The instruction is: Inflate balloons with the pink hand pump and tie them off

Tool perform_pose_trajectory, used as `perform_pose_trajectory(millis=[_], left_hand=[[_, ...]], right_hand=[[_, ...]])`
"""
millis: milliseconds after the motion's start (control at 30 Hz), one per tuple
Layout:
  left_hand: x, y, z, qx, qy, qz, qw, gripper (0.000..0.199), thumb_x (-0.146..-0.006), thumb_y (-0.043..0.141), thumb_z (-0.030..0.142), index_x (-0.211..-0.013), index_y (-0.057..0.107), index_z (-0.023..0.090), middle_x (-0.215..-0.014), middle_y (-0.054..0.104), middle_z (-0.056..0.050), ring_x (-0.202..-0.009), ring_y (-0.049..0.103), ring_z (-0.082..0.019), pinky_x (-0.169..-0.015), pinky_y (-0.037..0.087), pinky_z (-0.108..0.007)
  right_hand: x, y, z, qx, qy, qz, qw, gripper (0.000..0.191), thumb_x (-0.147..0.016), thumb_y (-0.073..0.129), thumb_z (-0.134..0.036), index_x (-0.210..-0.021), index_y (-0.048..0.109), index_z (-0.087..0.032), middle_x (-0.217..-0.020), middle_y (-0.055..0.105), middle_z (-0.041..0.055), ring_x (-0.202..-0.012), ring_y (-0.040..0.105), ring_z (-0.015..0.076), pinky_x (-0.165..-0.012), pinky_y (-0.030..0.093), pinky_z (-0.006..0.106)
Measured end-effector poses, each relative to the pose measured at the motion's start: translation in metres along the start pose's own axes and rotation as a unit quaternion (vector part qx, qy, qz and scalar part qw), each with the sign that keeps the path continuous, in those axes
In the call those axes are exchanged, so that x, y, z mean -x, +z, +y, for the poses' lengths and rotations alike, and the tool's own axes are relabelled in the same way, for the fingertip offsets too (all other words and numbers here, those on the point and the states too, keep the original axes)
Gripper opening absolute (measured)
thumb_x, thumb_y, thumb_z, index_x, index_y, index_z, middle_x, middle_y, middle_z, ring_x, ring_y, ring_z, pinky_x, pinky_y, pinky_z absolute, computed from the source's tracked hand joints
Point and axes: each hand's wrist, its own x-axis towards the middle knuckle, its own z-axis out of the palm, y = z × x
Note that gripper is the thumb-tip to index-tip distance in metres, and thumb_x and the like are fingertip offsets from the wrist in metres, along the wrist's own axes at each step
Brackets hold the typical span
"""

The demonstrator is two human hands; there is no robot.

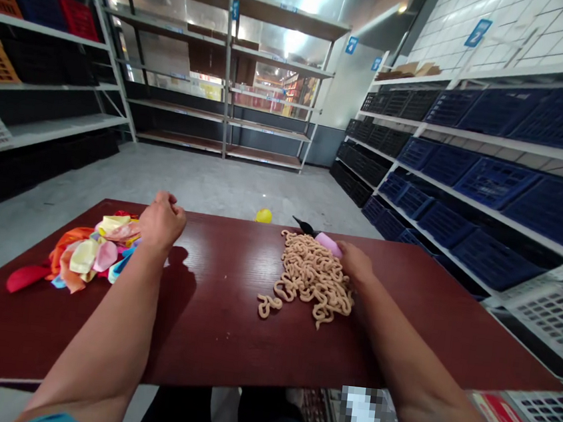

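- a person's right hand [355, 262] grips the near end of a lilac tool [328, 244], its fingers partly hidden from the camera; a black tip [304, 226] points away to the left of that grip.
- a heap of tan cord [316, 272] lies directly left of the right hand and reaches nearer the person, looped in loose coils on the table [212, 338].
- one small curl [268, 305] of the same tan stuff sits at the heap's near left edge, farther from the right hand than the rest.
- the left hand [162, 220], fingers curled in, is raised above the table, well apart from the right; whether anything is pinched inside cannot be told.
- just left of the left hand, a pile of limp balloons [93, 252] spreads in orange, yellow, pink and blue, with a red balloon [27, 277] at the side farthest from the hand.
- beyond both hands, between them, a yellow ball [263, 216] shows at the table's far edge.
- past the right hand, shelves at right hold dark blue crates [498, 183]; farther off, ahead of both hands, stands a metal rack [228, 71].
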Motion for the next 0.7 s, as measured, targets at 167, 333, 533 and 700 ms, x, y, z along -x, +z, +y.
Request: perform_pose_trajectory(millis=[167,333,533,700], left_hand=[[0.008,0.015,0.010,0.044,0.101,0.044,0.993,0.028,-0.083,0.035,0.021,-0.102,0.054,0.016,-0.093,0.061,-0.010,-0.087,0.059,-0.022,-0.081,0.043,-0.032],[0.011,0.032,0.009,0.087,0.141,0.027,0.986,0.030,-0.084,0.035,0.021,-0.101,0.059,0.017,-0.101,0.062,-0.008,-0.097,0.056,-0.020,-0.088,0.040,-0.028],[0.014,0.032,0.012,0.129,0.145,0.043,0.980,0.032,-0.085,0.035,0.019,-0.102,0.061,0.014,-0.101,0.062,-0.009,-0.099,0.055,-0.017,-0.091,0.039,-0.026],[0.017,0.032,0.016,0.194,0.102,0.031,0.975,0.028,-0.083,0.040,0.022,-0.101,0.062,0.016,-0.102,0.062,-0.009,-0.100,0.057,-0.018,-0.090,0.041,-0.029]], right_hand=[[0.012,0.005,-0.063,0.008,-0.061,0.014,0.998,0.046,-0.077,0.051,-0.045,-0.120,0.050,-0.027,-0.116,0.056,0.0092,-0.096,0.057,0.0234,-0.071,0.042,0.031],[0.019,0.008,-0.129,0.000,-0.103,0.019,0.995,0.043,-0.079,0.049,-0.048,-0.117,0.050,-0.026,-0.111,0.057,0.0094,-0.095,0.057,0.0233,-0.072,0.042,0.032],[0.023,0.006,-0.170,-0.013,-0.139,0.029,0.990,0.039,-0.077,0.052,-0.045,-0.111,0.052,-0.025,-0.106,0.058,0.0082,-0.090,0.057,0.0236,-0.069,0.042,0.032],[0.016,-0.002,-0.156,-0.019,-0.121,0.057,0.991,0.045,-0.075,0.054,-0.046,-0.116,0.050,-0.026,-0.110,0.058,0.0076,-0.092,0.057,0.0234,-0.070,0.041,0.031]])
